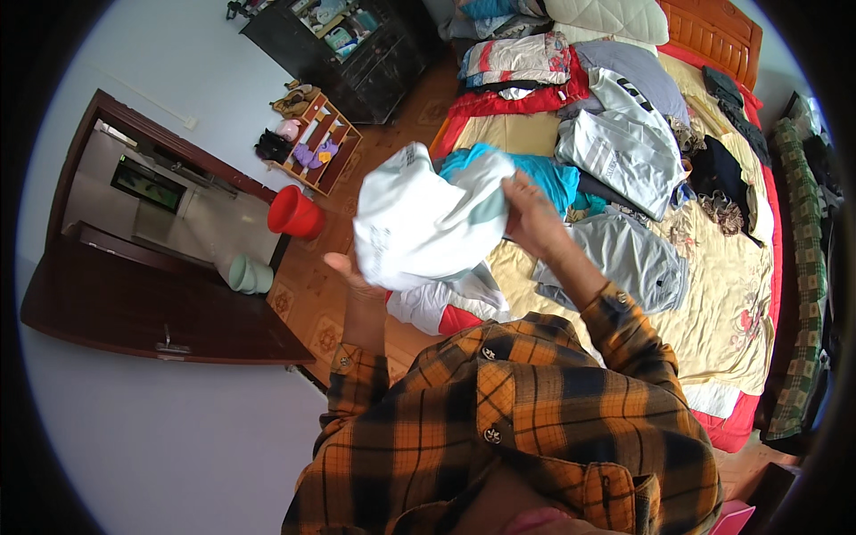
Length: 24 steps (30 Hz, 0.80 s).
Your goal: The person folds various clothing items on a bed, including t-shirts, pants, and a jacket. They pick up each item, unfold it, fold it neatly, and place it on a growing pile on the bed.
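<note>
A bundled white garment (428,214) with grey-green patches and some writing is held up before my chest, above the near edge of the bed. My right hand (535,214) grips its right side, fingers on the cloth. At its lower left is my left hand (361,277), thumb spread away from the cloth and the other fingers hidden behind it. Just beyond the garment lies a bright blue piece of clothing (548,179) on the bed. Grey shorts (615,261) are spread to the right of my right forearm. Below the held garment, white and red cloth (428,307) lies at the bed's edge.
The bed (722,294) has a yellow floral sheet. A white shirt (622,154), dark clothes (719,170) and folded bedding (515,60) lie farther off. To the left stand a red bucket (294,212), a wooden rack (328,147), a pale green bucket (251,274) and an open door (167,307).
</note>
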### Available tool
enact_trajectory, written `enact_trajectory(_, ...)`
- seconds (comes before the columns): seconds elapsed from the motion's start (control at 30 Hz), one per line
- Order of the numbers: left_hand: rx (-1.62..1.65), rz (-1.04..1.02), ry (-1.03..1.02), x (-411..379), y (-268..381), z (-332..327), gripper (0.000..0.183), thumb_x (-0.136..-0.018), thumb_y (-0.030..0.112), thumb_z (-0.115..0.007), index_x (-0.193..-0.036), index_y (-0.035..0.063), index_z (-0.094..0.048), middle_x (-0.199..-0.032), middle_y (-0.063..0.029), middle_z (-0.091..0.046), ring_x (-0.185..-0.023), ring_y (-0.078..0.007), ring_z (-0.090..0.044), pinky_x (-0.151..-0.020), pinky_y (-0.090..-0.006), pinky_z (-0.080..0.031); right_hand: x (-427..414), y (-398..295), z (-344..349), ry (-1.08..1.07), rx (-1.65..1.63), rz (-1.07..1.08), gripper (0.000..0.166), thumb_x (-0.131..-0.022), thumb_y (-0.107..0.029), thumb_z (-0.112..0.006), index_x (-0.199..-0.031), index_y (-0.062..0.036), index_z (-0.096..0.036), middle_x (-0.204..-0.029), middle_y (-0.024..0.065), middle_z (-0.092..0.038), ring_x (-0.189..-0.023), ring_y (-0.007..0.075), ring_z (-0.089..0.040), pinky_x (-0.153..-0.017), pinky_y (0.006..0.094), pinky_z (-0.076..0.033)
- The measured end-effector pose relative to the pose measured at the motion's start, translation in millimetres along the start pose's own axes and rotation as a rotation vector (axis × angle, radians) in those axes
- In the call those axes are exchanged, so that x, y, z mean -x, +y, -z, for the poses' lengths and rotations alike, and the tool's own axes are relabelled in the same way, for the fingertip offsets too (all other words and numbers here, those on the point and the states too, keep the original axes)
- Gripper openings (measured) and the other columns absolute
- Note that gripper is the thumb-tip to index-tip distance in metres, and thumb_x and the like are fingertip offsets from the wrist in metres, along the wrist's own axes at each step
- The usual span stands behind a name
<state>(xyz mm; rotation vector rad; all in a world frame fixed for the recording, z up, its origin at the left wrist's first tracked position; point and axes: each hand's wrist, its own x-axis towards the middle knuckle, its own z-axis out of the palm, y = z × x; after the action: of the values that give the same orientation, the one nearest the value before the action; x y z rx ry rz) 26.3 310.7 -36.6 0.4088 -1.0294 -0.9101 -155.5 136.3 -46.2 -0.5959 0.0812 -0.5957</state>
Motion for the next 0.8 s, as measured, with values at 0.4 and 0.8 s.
enact_trajectory(0.4, -0.454, 0.459, -0.067, -69.5, -51.3, 4.1, 0.071, -0.077, 0.038, -0.065, -0.131, 0.0052, -0.033, -0.126, -0.0073, -0.042, -0.118, -0.0206, -0.040, -0.092, -0.0373, -0.038, -28.4, -139.3, -83.4, -0.534, 0.891, 0.099, 0.014, -0.094, -0.020, -0.045, -0.089, -0.0093, -0.052, -0.085, -0.0018, -0.059, -0.067, 0.0021, -0.048, -0.060, 0.0162, -0.040)
enact_trajectory(0.8, -0.655, 0.341, 0.062, -109.0, -58.7, -66.6, 0.017, -0.084, 0.016, -0.061, -0.088, 0.0004, -0.063, -0.080, -0.0011, -0.064, -0.074, -0.0072, -0.055, -0.069, -0.0247, -0.045, -49.3, -140.5, -93.2, -0.052, 1.548, 0.411, 0.017, -0.086, -0.016, -0.053, -0.091, -0.0014, -0.058, -0.057, 0.0034, -0.053, -0.052, 0.0086, -0.050, -0.049, 0.0248, -0.042)
